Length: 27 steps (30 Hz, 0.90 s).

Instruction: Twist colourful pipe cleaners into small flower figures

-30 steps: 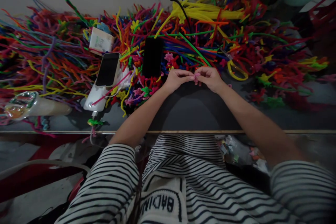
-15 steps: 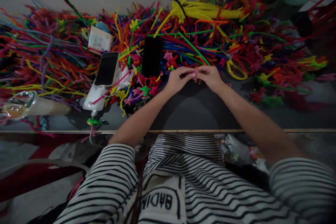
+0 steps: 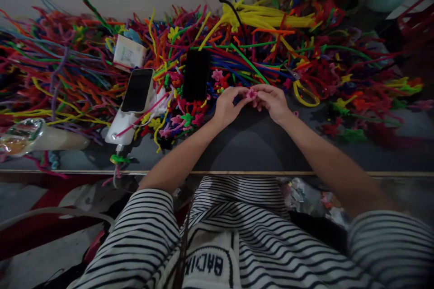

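Between my two hands is a small pink fuzzy piece (image 3: 251, 94), looped like a little flower. My left hand (image 3: 228, 103) pinches it from the left with thumb and fingertips. From the right, my right hand (image 3: 271, 100) grips the same piece between thumb and fingers. Both hands are just above the dark table (image 3: 251, 144), at the front edge of a pile of coloured pipe cleaners (image 3: 81, 67). A black phone (image 3: 195, 74) lies to the left of my left hand. Yellow-handled scissors (image 3: 305, 94) rest to the right of my right hand.
Further left, a second phone (image 3: 138, 90) leans over a white power bank (image 3: 120, 128) with a cable. Behind them sits a small white box (image 3: 129, 52). A plastic cup (image 3: 44, 137) lies at the far left. Yellow pipe cleaners (image 3: 267, 16) are bundled at the back.
The fingertips have shifted slightly, and more of the pink piece shows between them. The camera view has moved a little. The surrounding objects stay in place.
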Each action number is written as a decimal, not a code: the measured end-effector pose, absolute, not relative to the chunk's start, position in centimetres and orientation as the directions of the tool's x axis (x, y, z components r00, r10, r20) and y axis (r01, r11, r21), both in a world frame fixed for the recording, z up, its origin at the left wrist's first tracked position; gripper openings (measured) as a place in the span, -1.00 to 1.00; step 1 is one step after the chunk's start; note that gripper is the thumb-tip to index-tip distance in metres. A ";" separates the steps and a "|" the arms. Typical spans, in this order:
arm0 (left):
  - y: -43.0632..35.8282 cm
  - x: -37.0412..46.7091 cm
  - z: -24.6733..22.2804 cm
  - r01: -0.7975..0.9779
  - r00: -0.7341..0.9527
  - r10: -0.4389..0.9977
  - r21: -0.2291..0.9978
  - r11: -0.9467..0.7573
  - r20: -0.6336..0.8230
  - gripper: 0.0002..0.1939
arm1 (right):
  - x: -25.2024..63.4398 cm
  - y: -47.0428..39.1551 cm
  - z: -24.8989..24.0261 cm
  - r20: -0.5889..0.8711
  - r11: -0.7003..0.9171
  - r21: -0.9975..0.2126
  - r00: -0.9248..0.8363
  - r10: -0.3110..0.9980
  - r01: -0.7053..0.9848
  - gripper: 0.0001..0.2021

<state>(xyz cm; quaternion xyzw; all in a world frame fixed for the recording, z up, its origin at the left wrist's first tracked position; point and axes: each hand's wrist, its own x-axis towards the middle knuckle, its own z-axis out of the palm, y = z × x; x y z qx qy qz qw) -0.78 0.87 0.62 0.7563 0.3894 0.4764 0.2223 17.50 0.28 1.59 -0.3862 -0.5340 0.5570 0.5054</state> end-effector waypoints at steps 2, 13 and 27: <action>0.9 -0.8 0.6 0.376 0.221 0.813 0.723 -0.580 0.538 -0.77 | 17.4 0.2 1.5 0.131 0.108 -0.986 -0.192 0.973 -0.123 -0.52; 0.7 -0.8 0.5 0.382 0.296 0.710 0.602 -0.701 0.639 -0.80 | 17.1 -0.3 1.4 0.312 0.312 -0.949 -0.009 0.950 0.055 -0.60; 0.9 -0.8 1.0 0.261 0.189 0.812 0.768 -0.584 0.553 -0.68 | 17.3 0.1 1.4 0.273 0.278 -0.958 -0.075 0.959 0.066 -0.56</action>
